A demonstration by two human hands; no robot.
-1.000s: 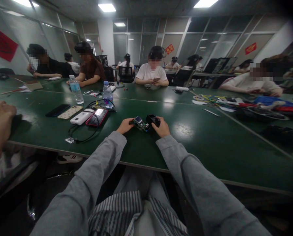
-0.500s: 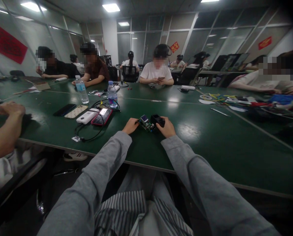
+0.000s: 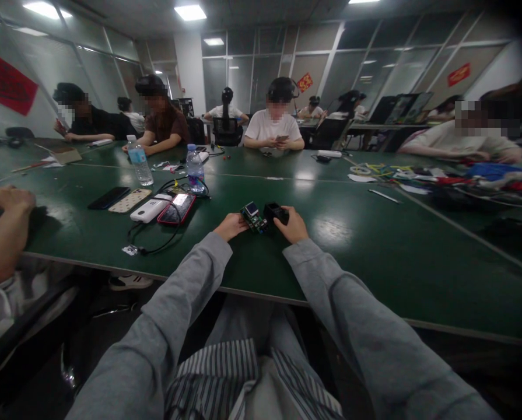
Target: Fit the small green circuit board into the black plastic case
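Note:
Over the green table's near edge, my left hand (image 3: 231, 226) grips a green circuit board (image 3: 254, 219) by its left side. A small screen with a white frame sits at the board's upper end. My right hand (image 3: 293, 226) is closed on a black plastic case (image 3: 273, 212), thumb on the near side and fingers behind. Board and case are side by side, very close; whether they touch I cannot tell. Fine parts on the board are too small to make out.
Left of my hands lie a red-edged phone (image 3: 177, 209), a white power bank (image 3: 151, 208) with a black cable, and two more phones. Two water bottles (image 3: 140, 160) stand behind. Tangled cables (image 3: 400, 173) and a pen (image 3: 384, 196) lie right. A neighbour's arm (image 3: 4, 233) rests at far left.
The whole view has shifted slightly, so things appear a little further left. My hands still hold the circuit board and the black case, with the board tilted a bit differently.

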